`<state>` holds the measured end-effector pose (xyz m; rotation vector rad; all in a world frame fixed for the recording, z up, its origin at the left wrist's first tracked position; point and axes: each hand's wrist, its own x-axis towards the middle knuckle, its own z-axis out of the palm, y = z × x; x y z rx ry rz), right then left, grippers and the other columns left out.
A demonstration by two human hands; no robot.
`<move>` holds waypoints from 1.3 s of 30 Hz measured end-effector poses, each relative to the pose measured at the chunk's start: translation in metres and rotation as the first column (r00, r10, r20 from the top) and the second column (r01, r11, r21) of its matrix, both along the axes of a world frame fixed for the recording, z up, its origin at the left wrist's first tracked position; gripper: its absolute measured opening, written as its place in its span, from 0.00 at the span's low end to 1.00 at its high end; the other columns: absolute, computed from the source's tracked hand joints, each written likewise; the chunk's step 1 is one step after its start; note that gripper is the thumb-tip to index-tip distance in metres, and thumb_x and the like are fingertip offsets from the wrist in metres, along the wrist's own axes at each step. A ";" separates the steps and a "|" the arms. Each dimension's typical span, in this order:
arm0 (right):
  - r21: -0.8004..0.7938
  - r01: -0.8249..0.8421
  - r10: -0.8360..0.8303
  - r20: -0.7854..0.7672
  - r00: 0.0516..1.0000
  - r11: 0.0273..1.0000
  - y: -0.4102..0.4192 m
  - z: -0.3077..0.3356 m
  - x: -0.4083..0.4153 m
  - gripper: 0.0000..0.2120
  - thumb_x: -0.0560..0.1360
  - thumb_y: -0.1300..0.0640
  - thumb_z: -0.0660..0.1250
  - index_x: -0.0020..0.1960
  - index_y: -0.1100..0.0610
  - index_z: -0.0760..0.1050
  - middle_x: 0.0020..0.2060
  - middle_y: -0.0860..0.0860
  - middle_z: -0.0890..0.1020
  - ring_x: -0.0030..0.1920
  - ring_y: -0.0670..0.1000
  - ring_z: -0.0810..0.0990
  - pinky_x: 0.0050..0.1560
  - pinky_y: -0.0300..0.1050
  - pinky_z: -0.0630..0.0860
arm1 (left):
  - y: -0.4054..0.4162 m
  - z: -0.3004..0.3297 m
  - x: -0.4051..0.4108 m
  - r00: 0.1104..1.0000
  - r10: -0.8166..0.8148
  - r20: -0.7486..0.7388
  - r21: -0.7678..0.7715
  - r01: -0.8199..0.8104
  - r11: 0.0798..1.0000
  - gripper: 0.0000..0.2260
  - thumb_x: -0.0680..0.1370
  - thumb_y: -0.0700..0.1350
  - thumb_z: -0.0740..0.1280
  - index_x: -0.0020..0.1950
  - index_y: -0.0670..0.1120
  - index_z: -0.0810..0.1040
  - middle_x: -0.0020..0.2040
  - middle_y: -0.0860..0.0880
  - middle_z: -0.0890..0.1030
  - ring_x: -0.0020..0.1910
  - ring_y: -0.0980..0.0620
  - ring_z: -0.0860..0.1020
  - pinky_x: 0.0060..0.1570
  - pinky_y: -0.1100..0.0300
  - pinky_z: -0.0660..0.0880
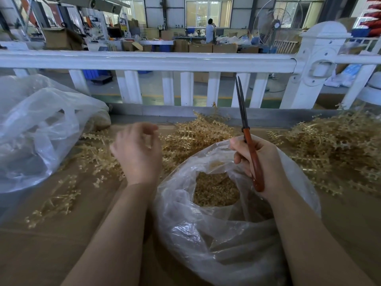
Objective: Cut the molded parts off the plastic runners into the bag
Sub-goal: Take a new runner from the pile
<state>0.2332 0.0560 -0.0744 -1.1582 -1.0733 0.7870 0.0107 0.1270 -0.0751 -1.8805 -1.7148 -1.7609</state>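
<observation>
While the clear plastic bag (237, 234) sits open at the near edge of the bench (51, 244), we've got our right hand (261, 164) just above its mouth, fingers wrapped tight around the red handles of the scissors (250, 149). Blades point up and away from the bag, very nearly closed (just a sliver of a gap at the tips). Down inside the bag we can see a heap of small tan molded parts (215, 190).

Our left hand (137, 153) hovers to the left of the bag, fingers loosely curled, thumb and fingertips drawn close; it's blurred, and we can't make out anything held in it.

Behind the bag, a tangle of tan plastic runners (195, 131) lies on the bench, their little parts bristling off the stems. A bigger pile of runners (340, 147) spreads out to the right of the bag, and a few loose sprigs (53, 201) lie flat to its left.

Further left of the bag, a second, crumpled clear bag (37, 131) slumps on the bench. Beyond the bag and the runners, a white railing (165, 60) runs across, and behind that a workshop floor with cardboard boxes, and a person (209, 30) standing far off.
</observation>
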 end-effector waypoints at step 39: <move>-0.057 0.014 -0.007 0.111 0.994 0.998 0.000 0.000 -0.002 0.20 0.75 0.51 0.74 0.47 0.70 0.79 0.36 0.67 0.78 0.26 0.49 0.70 0.28 0.33 0.69 | -0.017 0.009 0.029 0.332 -0.615 0.715 -0.038 0.897 0.441 0.11 0.81 0.38 0.65 0.41 0.46 0.81 0.34 0.46 0.80 0.34 0.53 0.77 0.37 0.65 0.74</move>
